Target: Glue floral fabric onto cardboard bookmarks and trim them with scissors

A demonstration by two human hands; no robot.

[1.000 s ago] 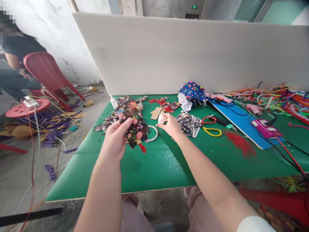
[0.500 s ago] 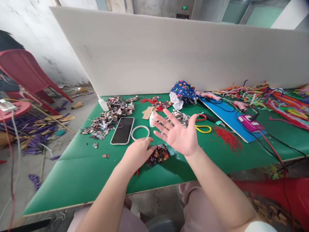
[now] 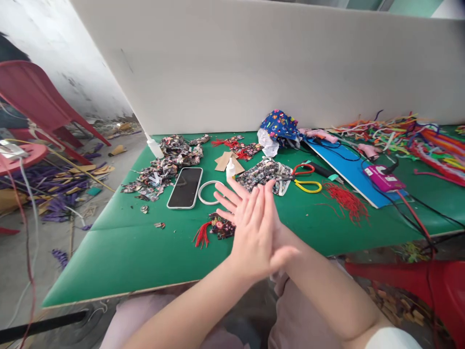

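Note:
My left hand (image 3: pixel 254 237) lies flat across the palm of my right hand (image 3: pixel 232 198), palm to palm, with fingers stretched out. The right hand's fingers are spread, and its palm is mostly covered by the left. Just behind them on the table lies a dark floral cloth piece (image 3: pixel 221 227) with a red tassel (image 3: pixel 202 235), partly hidden by the hands. A white ring (image 3: pixel 201 193) sits beyond my fingertips, its right side covered. Close by stands a small white bottle (image 3: pixel 230 169).
On the green table (image 3: pixel 145 257) lie a phone (image 3: pixel 185 188), floral cloth scraps (image 3: pixel 156 174), scissors (image 3: pixel 308 185), red threads (image 3: pixel 347 201), a blue board (image 3: pixel 337 167) and a magenta box with cables (image 3: pixel 384 178). A white panel (image 3: pixel 218 68) rises along the back.
My left hand has left the floral cloth piece and moved right onto my right palm. The red tassel is now uncovered. The view has tilted down slightly.

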